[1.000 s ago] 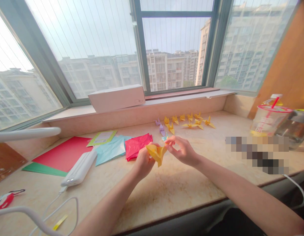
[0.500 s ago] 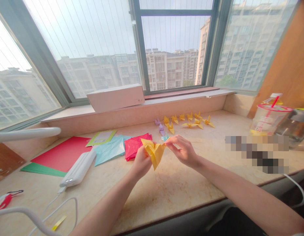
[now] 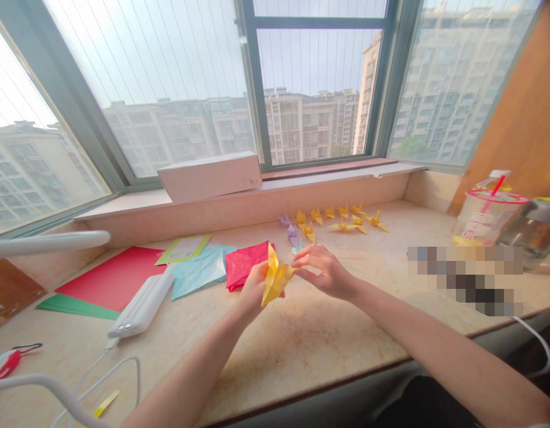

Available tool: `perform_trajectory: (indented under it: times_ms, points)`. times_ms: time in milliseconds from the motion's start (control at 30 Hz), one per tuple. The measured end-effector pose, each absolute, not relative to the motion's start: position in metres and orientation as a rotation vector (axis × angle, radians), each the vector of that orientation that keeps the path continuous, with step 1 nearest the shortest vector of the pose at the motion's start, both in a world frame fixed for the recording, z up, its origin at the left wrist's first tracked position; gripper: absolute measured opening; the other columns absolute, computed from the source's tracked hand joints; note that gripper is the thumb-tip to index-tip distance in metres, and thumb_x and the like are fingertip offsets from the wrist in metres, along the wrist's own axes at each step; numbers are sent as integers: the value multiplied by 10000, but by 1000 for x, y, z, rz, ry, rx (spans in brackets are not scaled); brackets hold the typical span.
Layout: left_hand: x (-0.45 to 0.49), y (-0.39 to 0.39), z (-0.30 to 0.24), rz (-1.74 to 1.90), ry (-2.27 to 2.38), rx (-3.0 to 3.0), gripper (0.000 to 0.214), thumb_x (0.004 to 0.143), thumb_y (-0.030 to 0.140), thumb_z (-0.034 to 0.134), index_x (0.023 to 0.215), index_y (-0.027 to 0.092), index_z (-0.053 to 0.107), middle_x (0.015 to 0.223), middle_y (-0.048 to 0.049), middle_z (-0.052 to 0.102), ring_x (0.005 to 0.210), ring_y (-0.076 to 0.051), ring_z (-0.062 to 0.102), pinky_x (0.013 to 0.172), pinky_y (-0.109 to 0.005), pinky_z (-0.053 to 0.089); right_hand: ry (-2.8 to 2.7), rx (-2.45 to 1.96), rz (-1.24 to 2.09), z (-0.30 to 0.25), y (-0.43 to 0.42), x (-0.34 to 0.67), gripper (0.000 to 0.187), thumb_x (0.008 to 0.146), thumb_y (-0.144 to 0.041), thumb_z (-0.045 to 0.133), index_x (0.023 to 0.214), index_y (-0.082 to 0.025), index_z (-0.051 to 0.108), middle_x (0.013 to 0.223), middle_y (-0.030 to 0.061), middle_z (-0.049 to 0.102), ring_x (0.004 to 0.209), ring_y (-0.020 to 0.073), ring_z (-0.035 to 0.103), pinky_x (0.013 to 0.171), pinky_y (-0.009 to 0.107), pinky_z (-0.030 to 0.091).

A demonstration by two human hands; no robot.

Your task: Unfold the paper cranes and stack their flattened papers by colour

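A yellow folded-paper crane (image 3: pixel 275 277) is gripped in my left hand (image 3: pixel 253 291), its folded flaps pointing up and down. The crane hides part of that hand's fingers. My right hand (image 3: pixel 325 272) is beside the crane's right-hand point, with index finger and thumb apart; whether a fingertip touches the paper I cannot tell. Beyond the hands, several finished yellow cranes (image 3: pixel 343 227) stand on the counter (image 3: pixel 337 351). Purple cranes (image 3: pixel 293 235) stand left of them, and a small light-blue one (image 3: pixel 297 248) is partly hidden behind my right hand.
Left of my hands lie red tissue-like sheets (image 3: pixel 243 266), light-blue sheets (image 3: pixel 199 273), red paper (image 3: pixel 119 276), green paper (image 3: pixel 79 306) and a white power bank (image 3: pixel 141 303) with its cable. A lidded cup (image 3: pixel 486 217) stands right. On the sill rests a white box (image 3: pixel 210 178).
The yellow crane has turned in my left hand and now shows a narrower side. My right fingers have loosened from its right-hand point and spread slightly.
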State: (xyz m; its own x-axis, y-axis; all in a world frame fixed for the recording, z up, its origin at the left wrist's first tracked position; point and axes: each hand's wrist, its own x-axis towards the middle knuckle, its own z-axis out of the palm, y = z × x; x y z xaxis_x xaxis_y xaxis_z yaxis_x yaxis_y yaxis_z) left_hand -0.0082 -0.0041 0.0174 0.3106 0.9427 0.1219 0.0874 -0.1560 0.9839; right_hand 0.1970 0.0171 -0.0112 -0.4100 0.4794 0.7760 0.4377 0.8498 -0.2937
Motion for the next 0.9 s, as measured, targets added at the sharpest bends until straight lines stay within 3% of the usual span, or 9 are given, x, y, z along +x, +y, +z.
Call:
perform_trajectory:
  times_ms: [267, 400, 533, 900]
  points:
    - [1, -2, 13, 946, 1046, 1477, 171, 650, 277, 714, 683, 137, 621, 555, 27, 568, 469, -79, 490, 438, -183, 337, -2040, -764, 80, -13, 15, 193, 135, 913, -204, 572, 793, -200, 631, 847, 36, 722, 840, 198, 653, 828, 378, 417]
    - [-1, -1, 14, 911, 1070, 1475, 155, 666, 287, 681, 679, 141, 629, 499, 42, 537, 414, -77, 482, 404, -179, 336, -2093, -761, 39, -12, 15, 193, 60, 918, -218, 567, 929, -200, 623, 955, 60, 725, 912, 213, 655, 846, 376, 412]
    - [-2, 0, 15, 854, 1055, 1508, 191, 686, 327, 673, 691, 137, 647, 450, 53, 505, 365, -66, 444, 374, -175, 307, -2206, -698, -53, -12, 15, 195, 162, 932, -269, 601, 1079, -201, 606, 1040, 61, 722, 972, 214, 646, 882, 379, 384]
    - [-5, -8, 20, 813, 1020, 1611, 369, 739, 524, 633, 654, 168, 584, 444, 30, 548, 375, -74, 452, 399, -183, 292, -2156, -682, -256, -15, 13, 194, 109, 962, -266, 565, 919, -187, 626, 869, 43, 724, 805, 181, 638, 858, 377, 370]
